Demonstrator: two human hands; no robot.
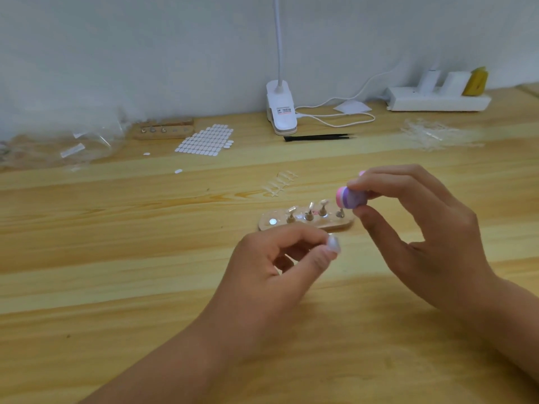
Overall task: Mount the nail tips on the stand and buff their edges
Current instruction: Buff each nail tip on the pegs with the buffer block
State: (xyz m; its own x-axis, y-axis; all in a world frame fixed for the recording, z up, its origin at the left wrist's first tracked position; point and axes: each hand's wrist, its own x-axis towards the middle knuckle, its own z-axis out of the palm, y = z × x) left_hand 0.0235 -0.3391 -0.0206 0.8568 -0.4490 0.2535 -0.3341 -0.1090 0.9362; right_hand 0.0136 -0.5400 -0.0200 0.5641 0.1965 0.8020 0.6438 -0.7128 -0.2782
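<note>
A small wooden stand point(309, 225) lies on the table in front of me, with several metal pegs upright on it; some carry clear nail tips, and the leftmost socket shows a bare round magnet. My left hand point(280, 266) is just in front of the stand and pinches a clear nail tip point(333, 244) at its fingertips, apparently on a peg that my fingers hide. Above the stand's right end, my right hand point(414, 223) grips a pink and purple buffer block point(350, 198). The block and the held tip are apart.
A strip of clear nail tips point(280, 183) lies behind the stand. Farther back are black tweezers point(318, 137), a white clip lamp point(281, 112) with its cord, a sheet of adhesive tabs point(205, 140), a second wooden stand point(163, 130), plastic bags at left, and a power strip point(437, 102).
</note>
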